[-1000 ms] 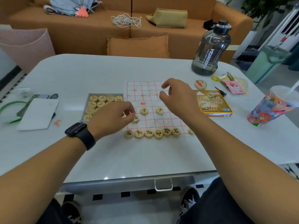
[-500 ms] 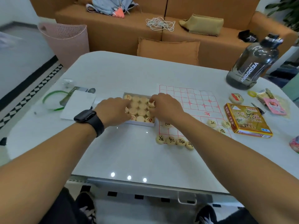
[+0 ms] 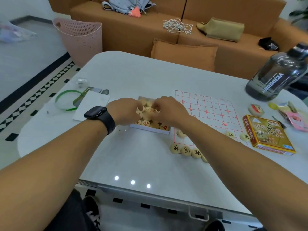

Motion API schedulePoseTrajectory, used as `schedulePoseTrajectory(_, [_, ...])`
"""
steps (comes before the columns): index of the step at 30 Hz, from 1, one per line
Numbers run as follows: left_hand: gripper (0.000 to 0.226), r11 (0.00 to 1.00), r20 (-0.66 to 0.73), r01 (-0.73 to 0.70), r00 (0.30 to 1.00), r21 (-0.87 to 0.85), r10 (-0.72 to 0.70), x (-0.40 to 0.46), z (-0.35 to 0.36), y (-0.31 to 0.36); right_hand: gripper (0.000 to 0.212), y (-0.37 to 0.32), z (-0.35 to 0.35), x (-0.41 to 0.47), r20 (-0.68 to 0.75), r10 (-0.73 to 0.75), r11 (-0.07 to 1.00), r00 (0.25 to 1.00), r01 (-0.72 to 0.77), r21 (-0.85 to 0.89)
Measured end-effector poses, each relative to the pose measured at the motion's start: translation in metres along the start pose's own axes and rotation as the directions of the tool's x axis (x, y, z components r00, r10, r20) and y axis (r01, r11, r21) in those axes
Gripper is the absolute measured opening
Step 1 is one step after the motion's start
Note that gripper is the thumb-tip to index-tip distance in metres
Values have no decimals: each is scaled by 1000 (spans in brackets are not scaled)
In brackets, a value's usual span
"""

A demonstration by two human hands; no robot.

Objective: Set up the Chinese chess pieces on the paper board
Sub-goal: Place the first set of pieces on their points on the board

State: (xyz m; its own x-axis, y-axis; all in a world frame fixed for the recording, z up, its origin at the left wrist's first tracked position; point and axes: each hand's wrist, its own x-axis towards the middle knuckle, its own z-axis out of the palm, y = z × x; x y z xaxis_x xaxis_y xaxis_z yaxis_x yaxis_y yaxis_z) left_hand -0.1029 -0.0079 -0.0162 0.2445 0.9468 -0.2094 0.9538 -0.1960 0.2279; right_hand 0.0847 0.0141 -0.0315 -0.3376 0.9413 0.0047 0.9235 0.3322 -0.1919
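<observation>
The paper board (image 3: 208, 110) with its red grid lies on the white table. Three black-lettered pieces (image 3: 185, 150) are visible in a row on its near edge, and three more (image 3: 230, 134) sit a row or two farther in. Left of the board is a shallow white tray (image 3: 150, 129) filled with several round wooden pieces (image 3: 145, 123), some red-lettered. Both hands are over this tray, close together. My left hand (image 3: 125, 112), with a black watch on the wrist, has its fingers curled on a piece. My right hand (image 3: 168, 110) pinches another piece at its fingertips.
A yellow game box (image 3: 266, 134) lies right of the board, with small snack packets (image 3: 255, 110) beyond it and a dark water bottle (image 3: 275, 77) at the far right. White paper (image 3: 91, 105) and a green ring (image 3: 66, 100) lie left of the tray. Behind the table stand an orange sofa and a pink basket (image 3: 80, 39).
Both hands left the board and moved left to the tray, closing their fingers on pieces there. The view swung left with them.
</observation>
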Motion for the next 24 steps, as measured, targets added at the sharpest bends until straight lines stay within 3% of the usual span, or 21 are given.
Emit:
schedulePoseTrajectory(5, [39, 999, -8, -9, 1000, 51, 9, -1, 0, 3, 36, -7, 15, 8, 6, -35, 998, 999, 36, -43])
schedulePoseTrajectory(8, [39, 997, -12, -22, 1000, 73, 23, 0, 0, 7, 44, 1, 11, 7, 4, -7, 998, 1000, 6, 57])
schedulePoseTrajectory(11, [40, 998, -18, -20, 1000, 55, 21, 0, -1, 5, 30, 22, -3, -3, -13, 48, 990, 999, -46, 136])
schedulePoseTrajectory(16, [32, 996, -59, -84, 995, -12, 83, 0, 5, 15, 22, 42, -9, -22, 220, 93, 996, 971, -93, -9])
schedulePoseTrajectory(24, [31, 986, -145, -144, 981, -82, 131, -1, 4, 34, 22, 22, -11, -10, 215, 165, 963, 963, -110, -247])
